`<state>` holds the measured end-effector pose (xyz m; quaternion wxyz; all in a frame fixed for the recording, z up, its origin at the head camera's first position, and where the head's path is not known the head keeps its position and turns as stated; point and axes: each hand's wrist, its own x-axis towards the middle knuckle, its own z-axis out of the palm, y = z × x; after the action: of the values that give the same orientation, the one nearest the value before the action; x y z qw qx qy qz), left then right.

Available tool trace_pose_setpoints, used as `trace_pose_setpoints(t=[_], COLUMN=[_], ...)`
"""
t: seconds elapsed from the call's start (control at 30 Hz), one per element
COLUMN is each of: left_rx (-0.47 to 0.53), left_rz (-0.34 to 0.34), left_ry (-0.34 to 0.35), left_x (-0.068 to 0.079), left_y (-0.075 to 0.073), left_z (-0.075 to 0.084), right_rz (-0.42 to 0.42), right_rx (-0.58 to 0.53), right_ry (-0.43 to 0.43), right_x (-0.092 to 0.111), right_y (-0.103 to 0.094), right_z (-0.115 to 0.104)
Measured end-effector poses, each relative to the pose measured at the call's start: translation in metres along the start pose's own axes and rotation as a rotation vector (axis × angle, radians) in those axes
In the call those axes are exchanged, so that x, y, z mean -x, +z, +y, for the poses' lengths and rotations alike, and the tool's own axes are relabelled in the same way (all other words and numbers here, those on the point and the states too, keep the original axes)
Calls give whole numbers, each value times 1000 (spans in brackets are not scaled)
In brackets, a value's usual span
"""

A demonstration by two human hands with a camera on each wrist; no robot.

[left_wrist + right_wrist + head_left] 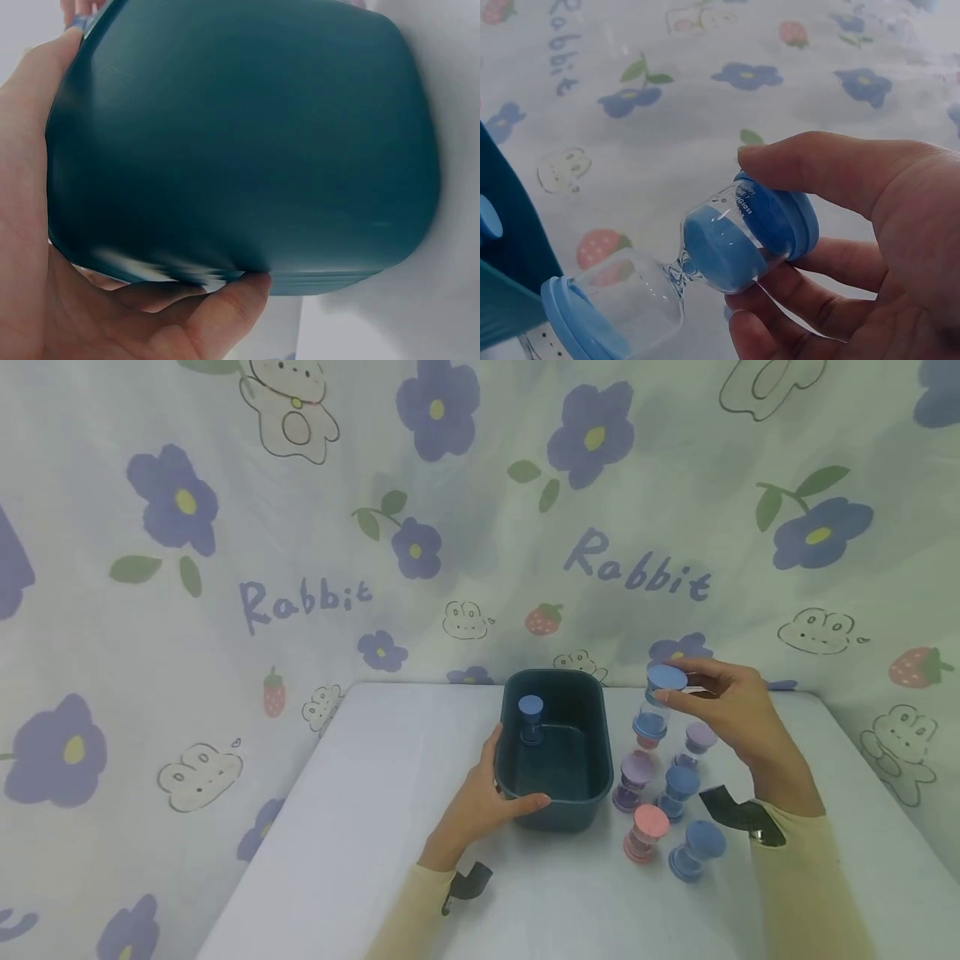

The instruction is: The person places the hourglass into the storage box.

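A smooth white worktop with rounded far corners carries everything. Toward its far edge stands a dark teal, rounded-rectangular plastic tub, its open top facing up. To the tub's right stand clear hourglasses with coloured round caps. A purple-capped hourglass is just beside the tub wall; a blue-capped hourglass stands to its right. Behind that is a lilac-capped hourglass, and farther left a pink hourglass, mostly hidden. Closest to the near edge are a coral-pink-capped hourglass and, right of it, a second blue-capped hourglass.
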<state>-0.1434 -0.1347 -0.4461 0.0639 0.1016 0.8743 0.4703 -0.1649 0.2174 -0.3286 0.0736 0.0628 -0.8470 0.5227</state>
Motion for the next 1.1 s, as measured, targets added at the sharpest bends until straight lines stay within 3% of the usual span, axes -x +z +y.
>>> trace_pose_setpoints(t=[0.47,0.8,1.1], left_rx=[14,24,35], left_rz=[4,1,-12], left_ry=[12,15,9], left_x=[-1,-3,-3], left_y=[1,2,1], left_z=[-4,-6,-6], right_rz=[-86,-136,-188], right_rx=[41,-16,-3], right_ry=[-16,4,43], right_x=[-17,-28,-38], right_y=[33,57,78], right_z=[-22,-25,-27])
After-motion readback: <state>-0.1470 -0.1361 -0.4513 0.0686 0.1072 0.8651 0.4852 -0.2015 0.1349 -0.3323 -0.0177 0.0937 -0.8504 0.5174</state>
